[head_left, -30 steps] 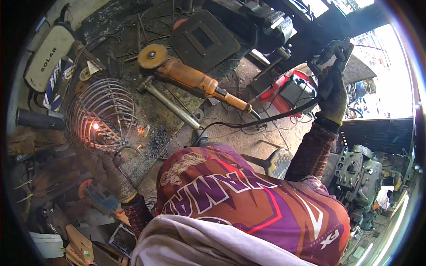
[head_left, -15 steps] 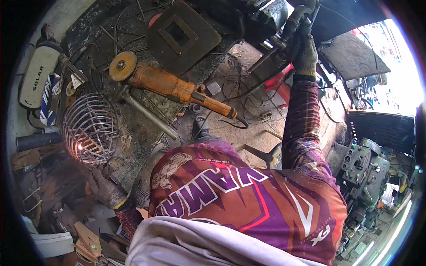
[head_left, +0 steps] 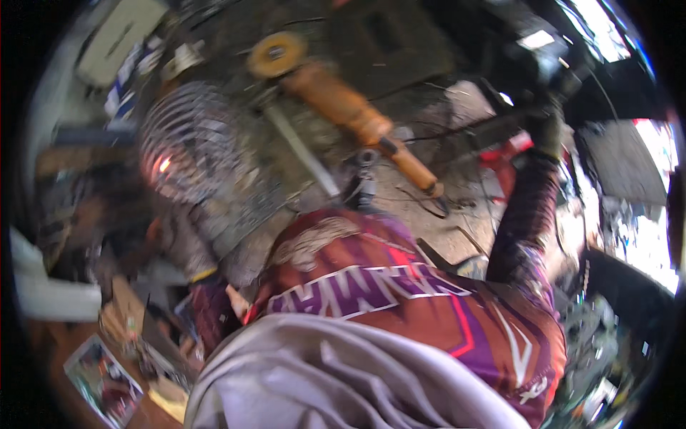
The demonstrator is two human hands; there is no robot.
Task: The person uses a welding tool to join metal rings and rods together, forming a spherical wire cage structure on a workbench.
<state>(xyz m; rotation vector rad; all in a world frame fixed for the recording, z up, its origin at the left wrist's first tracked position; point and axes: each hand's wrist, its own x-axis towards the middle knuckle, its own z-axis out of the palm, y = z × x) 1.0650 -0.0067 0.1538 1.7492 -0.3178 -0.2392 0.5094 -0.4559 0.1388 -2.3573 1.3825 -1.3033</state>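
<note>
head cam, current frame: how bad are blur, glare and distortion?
Head view: blur smears the wire cage, angle grinder, left hand and right hand, hiding finger detail; head view: glare whites out parts of the right edge, and a glowing spot shows on the cage; head view: white cloth looks sharper; head view: fisheye corners go black.

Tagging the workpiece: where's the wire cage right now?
In the head view, the wire cage is left of centre in the upper half, just above the left hand; the hammer and orange grinder lie to its right.
</note>
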